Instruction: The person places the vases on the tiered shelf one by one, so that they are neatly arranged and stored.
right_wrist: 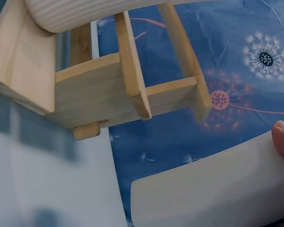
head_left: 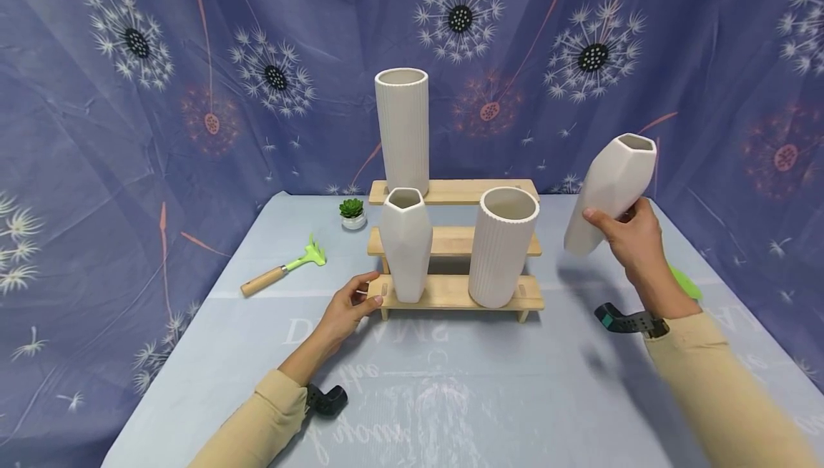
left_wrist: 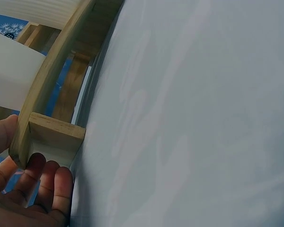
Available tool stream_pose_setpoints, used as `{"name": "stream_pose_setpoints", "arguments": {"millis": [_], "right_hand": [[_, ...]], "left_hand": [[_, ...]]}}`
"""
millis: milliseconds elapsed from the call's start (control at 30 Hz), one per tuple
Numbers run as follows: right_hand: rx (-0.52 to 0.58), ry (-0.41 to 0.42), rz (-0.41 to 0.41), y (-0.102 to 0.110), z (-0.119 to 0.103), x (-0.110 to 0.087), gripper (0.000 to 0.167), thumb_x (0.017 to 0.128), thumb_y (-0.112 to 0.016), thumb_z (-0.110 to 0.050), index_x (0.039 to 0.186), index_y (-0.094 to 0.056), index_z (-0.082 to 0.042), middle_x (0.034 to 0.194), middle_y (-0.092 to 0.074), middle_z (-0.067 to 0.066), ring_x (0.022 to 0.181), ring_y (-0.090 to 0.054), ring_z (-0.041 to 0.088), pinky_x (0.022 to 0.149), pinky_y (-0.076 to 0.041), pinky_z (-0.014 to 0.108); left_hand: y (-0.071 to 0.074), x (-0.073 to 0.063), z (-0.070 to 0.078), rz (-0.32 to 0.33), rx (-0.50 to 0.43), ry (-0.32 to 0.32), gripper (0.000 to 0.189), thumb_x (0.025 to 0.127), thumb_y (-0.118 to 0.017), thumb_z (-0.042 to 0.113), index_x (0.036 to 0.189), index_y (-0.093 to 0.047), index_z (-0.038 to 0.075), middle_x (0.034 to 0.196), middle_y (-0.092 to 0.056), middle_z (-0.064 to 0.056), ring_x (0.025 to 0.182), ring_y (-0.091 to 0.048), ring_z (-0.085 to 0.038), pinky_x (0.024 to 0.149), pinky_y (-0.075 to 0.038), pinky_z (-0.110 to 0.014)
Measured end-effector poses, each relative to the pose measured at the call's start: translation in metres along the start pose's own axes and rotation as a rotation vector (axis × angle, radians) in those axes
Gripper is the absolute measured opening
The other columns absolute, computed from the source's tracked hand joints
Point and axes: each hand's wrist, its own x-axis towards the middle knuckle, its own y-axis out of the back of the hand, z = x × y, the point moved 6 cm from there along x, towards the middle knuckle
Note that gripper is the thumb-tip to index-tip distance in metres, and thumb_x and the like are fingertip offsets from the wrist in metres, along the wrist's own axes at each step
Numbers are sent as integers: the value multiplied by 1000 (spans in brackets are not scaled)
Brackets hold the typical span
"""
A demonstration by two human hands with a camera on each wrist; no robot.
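Observation:
A white faceted vase (head_left: 611, 189) is tilted in my right hand (head_left: 634, 235), raised over the table to the right of a tiered wooden stand (head_left: 450, 290). In the right wrist view the lower part of that vase (right_wrist: 203, 189) shows with my thumb on it. My left hand (head_left: 350, 310) grips the left end of the stand's lowest shelf, thumb on top and fingers beneath, as the left wrist view of the shelf end (left_wrist: 31, 113) shows. On this shelf stand another faceted vase (head_left: 407, 246) and a wide ribbed vase (head_left: 504, 247). A tall ribbed vase (head_left: 403, 132) stands on the top shelf.
Left of the stand lie a small green rake (head_left: 283, 267) with a wooden handle and a potted succulent (head_left: 352, 213). Partly hidden behind my right wrist is a bright green object (head_left: 685, 283). A blue dandelion-print cloth (head_left: 360, 39) hangs behind the table.

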Motion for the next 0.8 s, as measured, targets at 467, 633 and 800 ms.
{"name": "stream_pose_setpoints", "arguments": {"millis": [467, 633, 800], "right_hand": [[-7, 30, -17, 1, -28, 5, 88, 83, -67, -46, 148, -20, -10, 149, -32, 21, 133, -38, 40, 106, -33, 61], [-34, 20, -19, 1, -35, 7, 90, 82, -67, -49, 149, -20, -11, 150, -32, 20, 133, -38, 39, 107, -33, 60], [-32, 8, -32, 1, -43, 8, 90, 81, -67, -50, 149, -19, -14, 150, -32, 18, 135, -37, 38, 108, -32, 59]], "left_hand": [[0, 1, -1, 8, 2, 7, 52, 91, -61, 11, 140, -43, 6, 120, -48, -22, 85, -48, -12, 69, -47, -25], [0, 1, -1, 4, 4, 7, 53, 92, -61, 11, 141, -42, 5, 120, -47, -22, 84, -48, -12, 68, -46, -25], [0, 1, -1, 6, 6, 7, 52, 92, -61, 12, 140, -42, 6, 119, -47, -21, 84, -48, -13, 68, -46, -26]]}}
